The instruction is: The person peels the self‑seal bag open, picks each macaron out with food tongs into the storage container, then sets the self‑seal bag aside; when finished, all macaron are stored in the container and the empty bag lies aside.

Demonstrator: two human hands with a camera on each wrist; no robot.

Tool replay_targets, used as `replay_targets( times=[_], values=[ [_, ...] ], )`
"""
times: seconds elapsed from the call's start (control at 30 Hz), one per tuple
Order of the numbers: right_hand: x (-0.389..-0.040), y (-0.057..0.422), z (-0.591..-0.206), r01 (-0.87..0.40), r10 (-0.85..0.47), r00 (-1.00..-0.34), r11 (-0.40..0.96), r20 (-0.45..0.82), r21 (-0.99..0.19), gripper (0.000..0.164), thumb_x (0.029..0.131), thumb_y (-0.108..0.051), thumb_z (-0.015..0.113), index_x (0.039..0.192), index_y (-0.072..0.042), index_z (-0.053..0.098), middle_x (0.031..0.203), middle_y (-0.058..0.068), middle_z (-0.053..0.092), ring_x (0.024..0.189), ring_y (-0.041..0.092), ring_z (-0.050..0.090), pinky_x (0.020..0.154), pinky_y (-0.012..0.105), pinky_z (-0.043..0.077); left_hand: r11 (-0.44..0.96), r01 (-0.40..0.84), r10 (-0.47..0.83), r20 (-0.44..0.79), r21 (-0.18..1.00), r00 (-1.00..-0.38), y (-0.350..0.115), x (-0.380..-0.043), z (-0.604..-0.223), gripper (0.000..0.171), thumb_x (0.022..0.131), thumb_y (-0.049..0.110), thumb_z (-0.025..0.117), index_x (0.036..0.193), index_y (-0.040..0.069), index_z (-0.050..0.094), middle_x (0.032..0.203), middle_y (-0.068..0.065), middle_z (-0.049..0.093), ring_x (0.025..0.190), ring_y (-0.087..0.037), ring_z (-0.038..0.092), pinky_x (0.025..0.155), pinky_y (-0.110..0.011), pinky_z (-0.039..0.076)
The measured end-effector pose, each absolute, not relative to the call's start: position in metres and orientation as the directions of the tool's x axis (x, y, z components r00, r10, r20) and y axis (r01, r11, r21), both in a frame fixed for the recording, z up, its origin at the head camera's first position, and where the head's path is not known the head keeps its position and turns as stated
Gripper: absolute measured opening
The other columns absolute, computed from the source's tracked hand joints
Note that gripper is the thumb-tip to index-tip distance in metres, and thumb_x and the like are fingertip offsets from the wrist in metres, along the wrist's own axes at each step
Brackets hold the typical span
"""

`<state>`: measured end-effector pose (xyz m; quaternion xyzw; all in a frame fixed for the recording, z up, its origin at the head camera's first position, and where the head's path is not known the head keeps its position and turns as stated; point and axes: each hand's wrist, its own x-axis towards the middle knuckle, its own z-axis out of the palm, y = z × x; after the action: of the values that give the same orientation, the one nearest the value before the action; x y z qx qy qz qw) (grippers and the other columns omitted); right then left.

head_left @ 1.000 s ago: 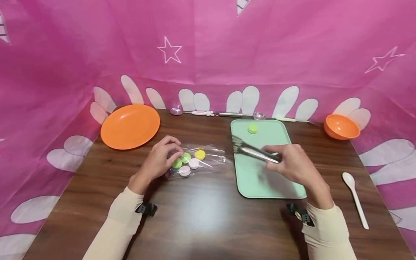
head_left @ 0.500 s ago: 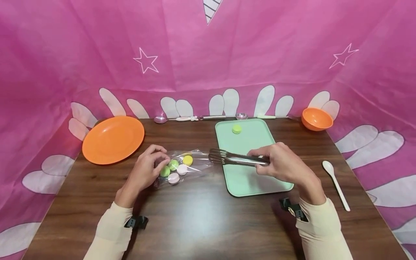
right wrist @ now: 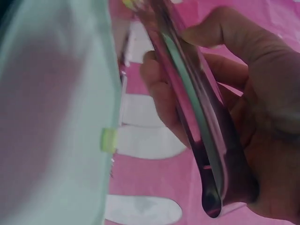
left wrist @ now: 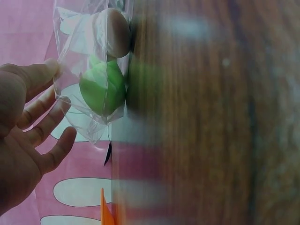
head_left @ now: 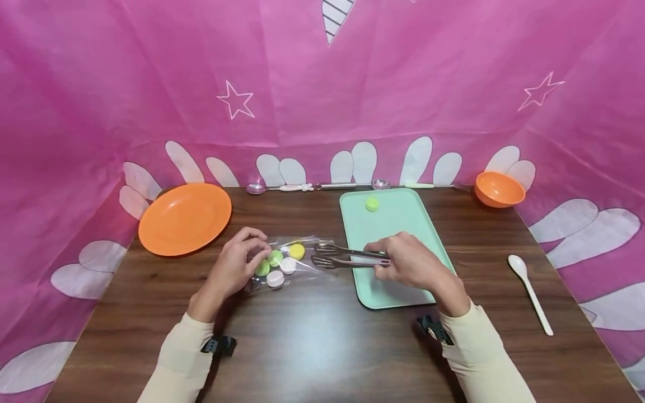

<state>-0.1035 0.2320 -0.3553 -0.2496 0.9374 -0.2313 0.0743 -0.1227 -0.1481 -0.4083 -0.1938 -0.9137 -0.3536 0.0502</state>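
Note:
In the head view, my left hand (head_left: 234,266) pinches the left end of a clear plastic bag (head_left: 308,274) lying on the table. Inside it are several macarons: a yellow one (head_left: 297,251), green ones (head_left: 275,258) and pale pink ones (head_left: 275,279). Metal tongs (head_left: 353,253) are held by my right hand (head_left: 415,268), their slotted tips spread slightly apart at the bag's right end, nothing between them. Whether the tips are inside the bag, I cannot tell. Beneath the right hand lies a mint-green tray (head_left: 355,218) bearing one green macaron (head_left: 372,204).
An orange plate (head_left: 185,218) is at the back left, an orange bowl (head_left: 499,190) at the back right. Several utensils, including a spoon (head_left: 256,189), line the table's rear edge. A white spoon (head_left: 529,294) lies right of the tray.
The right hand has brought the tongs leftward and down from over the tray to the bag, and their tips have parted. My left hand stays at the bag.

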Motion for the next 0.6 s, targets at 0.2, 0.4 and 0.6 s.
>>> replay_targets(
  times=[0.2, 0.4, 0.6],
  values=[
    [-0.111, 0.214, -0.373, -0.466, -0.517, -0.856, 0.748, 0.026, -0.472, 0.027, 0.078, -0.005, 0.077, 0.104, -0.014, 0.078, 0.071, -0.007, 0.062, 0.061, 0.006, 0.046, 0.053, 0.023, 0.035, 0.673, 0.392, 0.321, 0.23, 0.628, -0.919, -0.149, -0.123, -0.41, 0.01, 0.094, 0.007, 0.082, 0.103, 0.003, 0.082, 0.119, -0.011, 0.068, 0.104, -0.028, 0.07, 0.1, -0.049, 0.062],
    [-0.11, 0.207, -0.385, -0.466, -0.508, -0.86, 0.75, 0.041, -0.47, 0.027, 0.081, -0.007, 0.077, 0.107, -0.014, 0.078, 0.072, -0.008, 0.06, 0.062, 0.006, 0.045, 0.055, 0.024, 0.036, 0.671, 0.409, 0.333, 0.241, 0.619, -0.911, -0.145, -0.124, -0.412, 0.01, 0.092, 0.006, 0.084, 0.102, 0.005, 0.082, 0.118, -0.01, 0.069, 0.104, -0.028, 0.069, 0.099, -0.049, 0.062],
    [-0.112, 0.199, -0.39, -0.474, -0.507, -0.86, 0.748, 0.062, -0.464, 0.033, 0.082, -0.008, 0.076, 0.115, -0.011, 0.08, 0.079, -0.006, 0.066, 0.063, 0.007, 0.045, 0.055, 0.023, 0.035, 0.685, 0.374, 0.313, 0.21, 0.625, -0.926, -0.148, -0.122, -0.409, 0.009, 0.093, 0.007, 0.083, 0.102, 0.005, 0.082, 0.119, -0.01, 0.068, 0.106, -0.028, 0.069, 0.102, -0.049, 0.062]
  ],
)
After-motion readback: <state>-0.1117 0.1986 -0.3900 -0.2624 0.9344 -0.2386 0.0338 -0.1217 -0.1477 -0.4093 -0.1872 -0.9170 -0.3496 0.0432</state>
